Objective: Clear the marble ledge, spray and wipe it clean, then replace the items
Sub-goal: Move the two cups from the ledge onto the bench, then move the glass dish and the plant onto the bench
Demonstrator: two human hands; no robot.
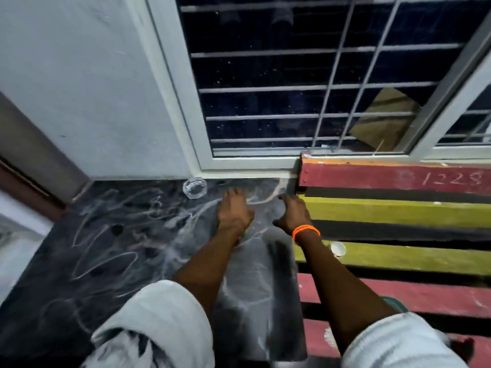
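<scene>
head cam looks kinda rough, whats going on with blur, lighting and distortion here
Head view: dim, grainy indoor light with the window dark beyond its bars; both the left hand and right hand are motion-smeared over the marble ledge; wide-angle bending tilts the window frame and slatted bench; the sleeves at the bottom edge are soft.

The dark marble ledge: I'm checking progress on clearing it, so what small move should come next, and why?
Probably reach the left hand left to lift the clear glass ashtray, which sits on the dark marble ledge by the window frame. It looks like the only loose item on the marble, and both hands look empty.
</scene>
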